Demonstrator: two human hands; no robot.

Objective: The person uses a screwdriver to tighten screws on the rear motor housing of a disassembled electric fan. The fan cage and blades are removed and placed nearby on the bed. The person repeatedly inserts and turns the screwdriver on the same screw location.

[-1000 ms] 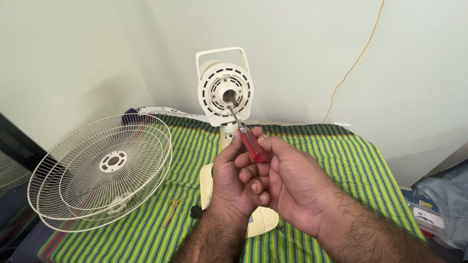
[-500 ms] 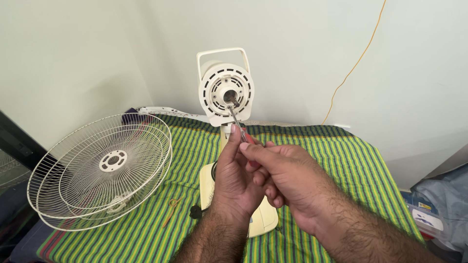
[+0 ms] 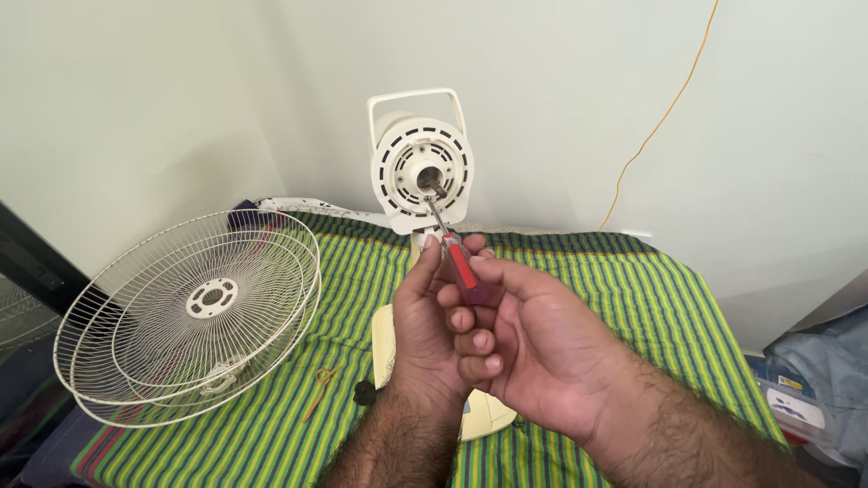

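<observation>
A cream fan motor housing (image 3: 421,172) stands upright on its base (image 3: 383,334), with no blade or grille on it. A red-handled screwdriver (image 3: 459,267) points up at the motor shaft at the housing's centre. My left hand (image 3: 431,325) and my right hand (image 3: 533,348) both hold the screwdriver's handle, fingers wrapped together just below the housing. The screwdriver's metal tip reaches the shaft opening.
Two white wire fan grilles (image 3: 185,316) lie stacked at the left on the green striped cloth (image 3: 624,289). A small black knob (image 3: 363,392) and an orange clip (image 3: 321,380) lie near the base. A yellow cord (image 3: 665,113) runs up the wall. Bags sit at the right edge (image 3: 818,380).
My right hand has shifted its grip on the screwdriver handle, hiding it and then uncovering it again. The tip stays at the motor shaft.
</observation>
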